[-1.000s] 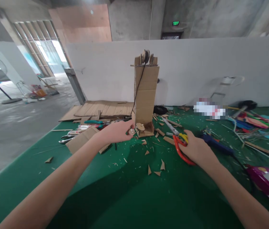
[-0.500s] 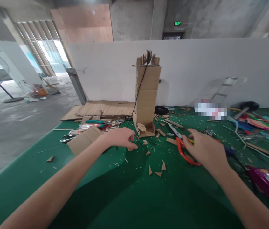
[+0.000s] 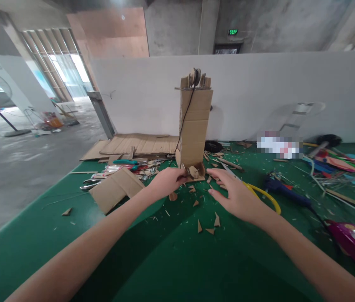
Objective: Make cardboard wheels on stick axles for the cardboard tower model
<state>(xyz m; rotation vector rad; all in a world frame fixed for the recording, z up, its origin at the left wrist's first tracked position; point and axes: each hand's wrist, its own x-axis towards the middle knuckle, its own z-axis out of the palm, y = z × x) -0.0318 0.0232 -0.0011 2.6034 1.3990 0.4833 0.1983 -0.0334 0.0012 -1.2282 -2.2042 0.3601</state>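
The tall brown tower (image 3: 195, 130) stands far centre on the littered green desk (image 3: 152, 260), before a pale wall (image 3: 146, 98). The left hand (image 3: 167, 181) is at its disc (image 3: 194, 171), grip unclear; the right hand (image 3: 238, 196) has a wide grip.

Released round tan cardboard disc (image 3: 173, 196) and red-and-yellow-handled scissors (image 3: 269, 196), moving left hand (image 3: 167, 183) and right hand (image 3: 238, 195) closer to brown cardboard tower (image 3: 195, 130).

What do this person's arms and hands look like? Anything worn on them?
Both the left forearm and the right forearm are bare, with no sleeve showing. Each grip is simply a human hand: left hand and right hand, both ungloved. No watch, bracelet, cable or marking can be made out.
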